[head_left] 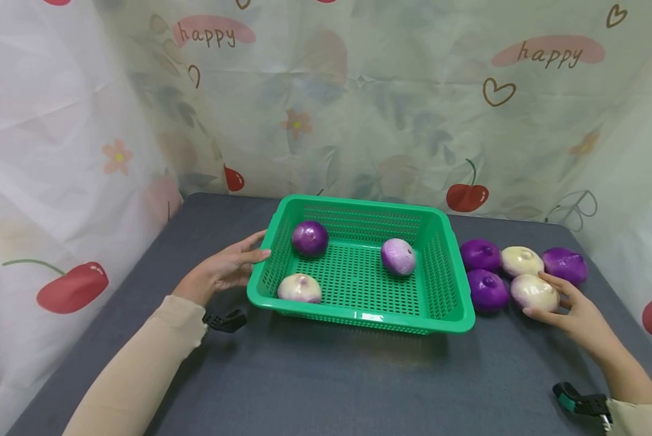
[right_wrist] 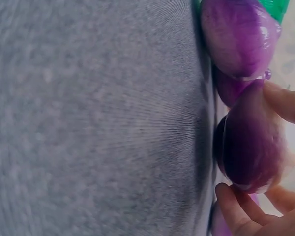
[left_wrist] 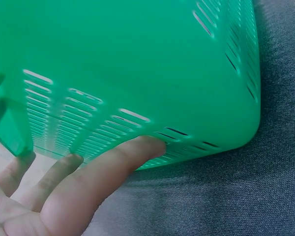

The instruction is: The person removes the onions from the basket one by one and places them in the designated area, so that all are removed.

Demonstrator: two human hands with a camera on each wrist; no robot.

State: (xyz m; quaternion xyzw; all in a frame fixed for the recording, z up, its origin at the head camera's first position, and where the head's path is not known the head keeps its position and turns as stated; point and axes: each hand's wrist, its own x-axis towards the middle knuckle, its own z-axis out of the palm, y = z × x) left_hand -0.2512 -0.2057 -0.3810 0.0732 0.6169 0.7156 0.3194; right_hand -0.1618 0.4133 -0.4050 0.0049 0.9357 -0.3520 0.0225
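Note:
My left hand holds the left side of a green perforated plastic basket. Its thumb lies on the rim; in the left wrist view fingers touch the slotted outer wall. Inside the basket sit a dark purple onion, a pale purple onion and a whitish onion, apart from one another. To the basket's right, my right hand grips a whitish-purple onion between thumb and fingers. The right wrist view shows this onion from low down, its underside in shadow.
Beside the gripped onion cluster two purple onions, a cream onion and another purple onion. Everything stands on a dark grey cloth-covered table. A printed curtain hangs behind and along both sides.

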